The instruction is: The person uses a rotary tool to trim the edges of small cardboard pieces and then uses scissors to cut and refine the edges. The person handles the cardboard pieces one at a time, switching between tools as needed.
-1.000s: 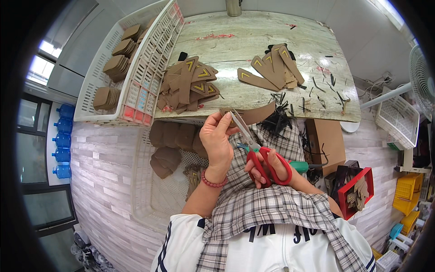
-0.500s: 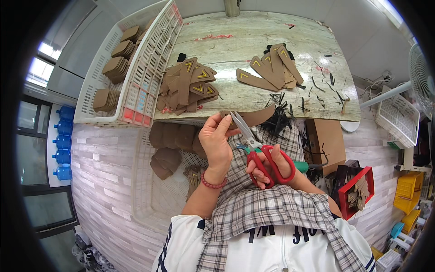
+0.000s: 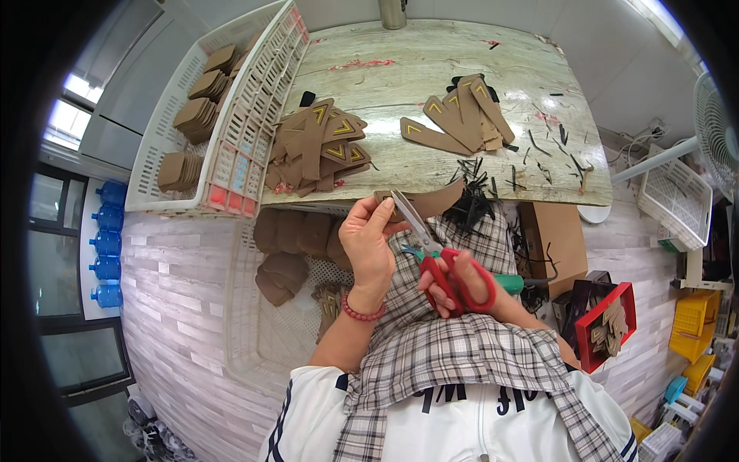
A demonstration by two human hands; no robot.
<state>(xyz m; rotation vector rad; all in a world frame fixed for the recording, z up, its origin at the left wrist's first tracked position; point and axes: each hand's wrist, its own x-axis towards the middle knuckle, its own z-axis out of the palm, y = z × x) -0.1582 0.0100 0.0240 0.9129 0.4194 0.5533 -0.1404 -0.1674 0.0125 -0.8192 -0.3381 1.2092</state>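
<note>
My left hand (image 3: 368,242), wearing a red bead bracelet, pinches one end of a brown strap-like strip (image 3: 440,200) at the table's front edge. The strip's other end curves away to the right. My right hand (image 3: 466,286) is slightly blurred and grips the red handles of a pair of scissors (image 3: 419,229). The scissor tips meet the strip's end beside my left fingertips. A pile of brown strips with yellow V marks (image 3: 315,146) lies beyond my left hand. More such strips (image 3: 458,115) are fanned out farther right.
A white plastic crate (image 3: 223,146) with stacked brown pieces stands at the table's left. Black scraps (image 3: 471,196) heap at the front edge. Below are a white basket (image 3: 250,339) of brown pieces, a cardboard box (image 3: 558,242) and a red box (image 3: 627,296). A fan (image 3: 716,127) stands right.
The scissor handles and my right fingers have shifted slightly, and the blades look closer together at the strip's end. My left hand stays nearly in place, still pinching the strip.
</note>
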